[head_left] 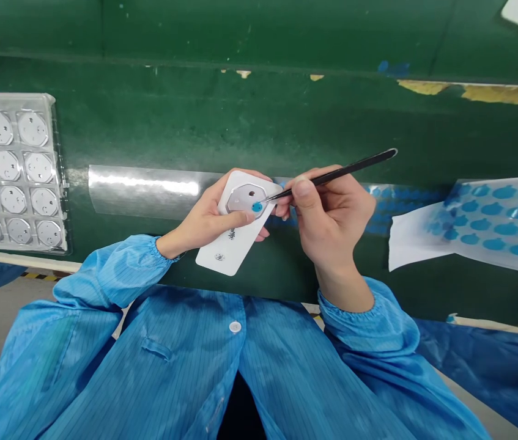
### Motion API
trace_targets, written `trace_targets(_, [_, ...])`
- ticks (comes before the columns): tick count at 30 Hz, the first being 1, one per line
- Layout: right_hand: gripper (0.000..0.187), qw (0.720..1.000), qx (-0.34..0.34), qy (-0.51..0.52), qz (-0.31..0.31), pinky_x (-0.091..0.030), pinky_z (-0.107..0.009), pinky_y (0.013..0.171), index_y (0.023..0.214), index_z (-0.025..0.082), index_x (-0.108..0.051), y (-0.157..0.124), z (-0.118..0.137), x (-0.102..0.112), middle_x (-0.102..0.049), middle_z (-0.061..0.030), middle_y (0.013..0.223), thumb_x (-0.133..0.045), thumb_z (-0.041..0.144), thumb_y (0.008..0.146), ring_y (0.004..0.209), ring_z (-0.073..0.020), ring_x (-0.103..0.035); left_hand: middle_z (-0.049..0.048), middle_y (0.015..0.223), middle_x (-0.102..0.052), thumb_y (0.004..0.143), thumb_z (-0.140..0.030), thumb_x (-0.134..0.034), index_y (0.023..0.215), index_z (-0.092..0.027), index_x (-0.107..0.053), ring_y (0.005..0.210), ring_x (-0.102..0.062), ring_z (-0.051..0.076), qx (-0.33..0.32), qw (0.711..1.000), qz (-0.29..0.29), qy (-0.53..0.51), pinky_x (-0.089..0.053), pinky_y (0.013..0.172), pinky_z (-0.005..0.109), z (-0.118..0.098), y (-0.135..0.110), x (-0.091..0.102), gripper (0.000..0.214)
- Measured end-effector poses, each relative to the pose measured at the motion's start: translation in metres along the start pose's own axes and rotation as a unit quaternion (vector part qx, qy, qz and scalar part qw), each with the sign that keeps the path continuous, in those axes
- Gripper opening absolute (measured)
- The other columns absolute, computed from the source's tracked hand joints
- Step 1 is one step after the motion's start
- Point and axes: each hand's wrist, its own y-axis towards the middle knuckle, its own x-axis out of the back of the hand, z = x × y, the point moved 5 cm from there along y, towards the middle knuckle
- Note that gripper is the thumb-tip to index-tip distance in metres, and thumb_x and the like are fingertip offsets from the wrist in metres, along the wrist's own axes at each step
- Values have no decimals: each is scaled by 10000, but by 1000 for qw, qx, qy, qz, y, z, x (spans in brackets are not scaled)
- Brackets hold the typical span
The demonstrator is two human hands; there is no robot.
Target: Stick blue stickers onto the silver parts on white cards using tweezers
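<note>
Right now we hold the white fixture [233,229] in our left hand [203,217], fingers curled under and around it, its long axis running from lower left up to upper right. Our right hand [327,217] pinches the black tweezers [336,174], tips pointing left and touching the small blue dot [256,207] on the grey octagonal part [244,198] seated at the fixture's upper end. The right hand is the nearer to that dot. Beyond on the green bench [240,116] lie a sheet of blue stickers [492,220] to the right, a clear strip [148,189] behind, and a tray of parts [11,171] far left.
</note>
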Motion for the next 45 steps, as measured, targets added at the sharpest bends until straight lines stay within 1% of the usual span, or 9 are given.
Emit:
trace_targets(6, [388, 1000, 9, -7, -19, -571, -351, 502, 925, 300, -730, -2, 0, -1, -691, 14, 715, -792, 677, 987, 567, -174, -672, 52, 1129, -777, 929, -308, -882, 1356, -241, -591, 856, -844, 267, -13, 1000, 5, 0, -740, 788, 433, 1, 0, -1, 521])
trace_targets(13, [386, 999, 8, -15, -40, -579, -366, 516, 936, 303, -722, -5, -3, -3, -675, 9, 719, -795, 680, 981, 632, -203, -715, 35, 1131, -769, 889, -338, -903, 1348, -256, -586, 858, -831, 256, -15, 1000, -22, -5, -729, 781, 426, 4, 1, 1, 563])
trace_targets(17, [371, 999, 10, 3, -42, -589, -360, 529, 943, 297, -722, -6, -2, -4, -678, 12, 733, -800, 657, 989, 655, -200, -735, 37, 1144, -769, 882, -343, -901, 1346, -254, -592, 881, -832, 267, -17, 999, -27, 1, -728, 789, 435, 4, 0, 1, 564])
trace_targets(21, [401, 999, 8, -6, -48, -604, -361, 525, 931, 299, -717, -6, -3, -4, -687, 10, 729, -799, 689, 974, 683, -214, -757, 30, 1136, -778, 889, -348, -896, 1336, -267, -596, 876, -835, 270, -21, 999, -27, 3, -728, 772, 432, 3, 0, 0, 544])
trace_targets(27, [396, 999, -5, 4, -39, -659, -395, 593, 953, 309, -713, -7, -6, -4, -700, 5, 744, -790, 696, 980, 762, -243, -792, 32, 1138, -786, 891, -366, -899, 1351, -265, -584, 836, -836, 259, -22, 999, -25, 7, -732, 774, 435, 5, 0, 1, 567])
trace_targets(30, [364, 999, 9, 4, -41, -656, -389, 587, 949, 305, -726, -7, -6, -3, -707, -1, 744, -787, 661, 998, 753, -240, -793, 27, 1127, -787, 897, -337, -894, 1343, -258, -579, 828, -839, 254, -29, 999, -21, -1, -736, 768, 422, 4, 0, 1, 551])
trace_targets(34, [355, 998, 39, 7, -47, -667, -353, 590, 950, 283, -734, -6, -7, -3, -706, 14, 733, -800, 628, 1002, 719, -213, -786, 15, 1106, -791, 903, -306, -889, 1324, -258, -578, 835, -843, 256, -23, 999, -24, -6, -740, 782, 426, 4, 0, 0, 525])
trace_targets(40, [268, 996, 75, 20, -50, -647, -316, 580, 973, 275, -749, -6, -8, -4, -719, 19, 761, -805, 531, 1030, 700, -185, -778, 15, 1112, -794, 894, -319, -901, 1316, -265, -585, 837, -842, 269, -17, 999, -34, -4, -738, 786, 449, 2, -1, 0, 530])
trace_targets(45, [247, 995, 85, 10, -52, -628, -317, 572, 985, 278, -751, -7, -7, -4, -717, 18, 769, -797, 515, 1039, 697, -180, -768, 25, 1120, -795, 914, -341, -897, 1316, -267, -593, 843, -842, 272, -21, 999, -31, 3, -735, 794, 453, 1, -2, -1, 510])
